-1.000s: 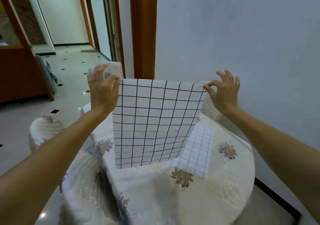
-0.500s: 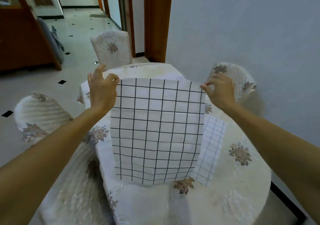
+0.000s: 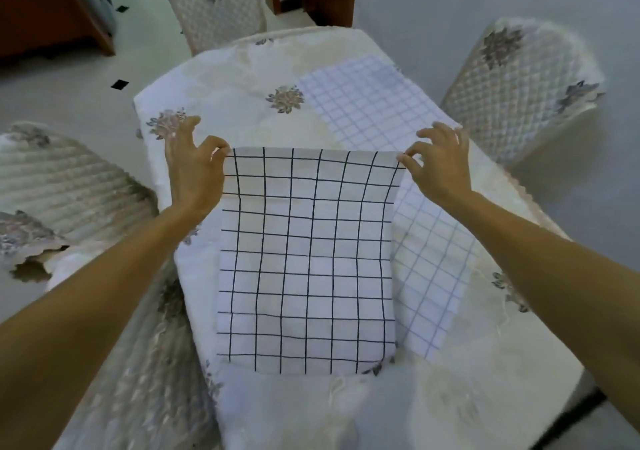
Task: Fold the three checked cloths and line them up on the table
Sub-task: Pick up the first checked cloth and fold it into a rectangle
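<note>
Black-checked cloth (image 3: 304, 262) was spread in front of me over the near middle of the table (image 3: 242, 79). Its far edge was held taut between my hands and its near edge lay close to the table's near side.

- Left hand (image 3: 194, 169): thumb and forefinger pinched the far left corner, other fingers loosely spread.
- Right hand (image 3: 440, 165): thumb and forefinger pinched the far right corner, remaining fingers lifted clear.
- Pale blue-checked cloth (image 3: 360, 103) lay flat to the right, running from far to near. Its left margin was tucked under the cloth I held.
- I could not tell whether that was one piece or two. No third cloth could be made out for certain.

Handling, as I judged it:
- Thin, light and limp. The grid lines bowed where the fabric sagged, so it would not hold any shape by itself.
- Not fragile, and unlikely to slip from a firm pinch.
- Corners looked like the best hold. I would bring the two far corners to the near ones, keep the edge stretched so the checks lined up, and smooth the fold with a flat palm.
- Risk: dragging the blue-checked cloth askew.
</note>
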